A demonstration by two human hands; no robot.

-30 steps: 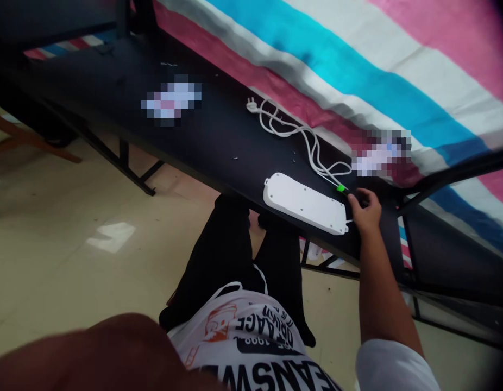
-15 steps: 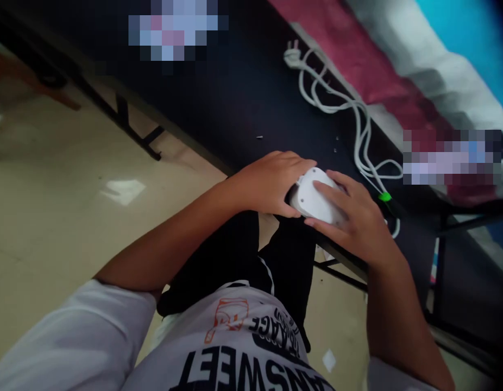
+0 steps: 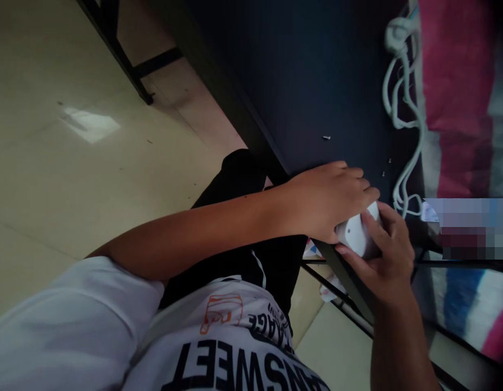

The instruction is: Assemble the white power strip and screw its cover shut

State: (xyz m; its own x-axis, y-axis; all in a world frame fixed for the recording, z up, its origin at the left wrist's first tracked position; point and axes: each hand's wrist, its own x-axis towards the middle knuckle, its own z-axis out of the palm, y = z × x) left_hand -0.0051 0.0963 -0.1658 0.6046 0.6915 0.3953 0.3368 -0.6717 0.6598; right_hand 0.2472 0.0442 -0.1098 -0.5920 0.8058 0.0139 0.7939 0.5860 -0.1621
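Observation:
Between my two hands is a small white plastic case [image 3: 354, 234] with rounded corners and a dark screw hole near one end. My left hand [image 3: 331, 198] wraps around its left end, fingers over the far side and thumb on the near side. Closed on the other end is my right hand [image 3: 388, 252], its index finger lying across the top and its thumb along the near edge. Much of the case is hidden by the fingers. Beyond my left hand, a small screw [image 3: 326, 138] lies on the dark table [image 3: 300, 81].
A white cable [image 3: 418, 130] with a plug [image 3: 398, 35] lies at the table's far side, beside striped sheeting [image 3: 455, 98]. Two tiny screws [image 3: 389, 161] lie near the cable. Below the table's edge are black metal legs [image 3: 162, 61] and a pale tiled floor [image 3: 92, 190].
The view has turned, so table, cable and screws sit differently in it. My hands and the white case appear further right and lower. Both hands keep their hold on the case.

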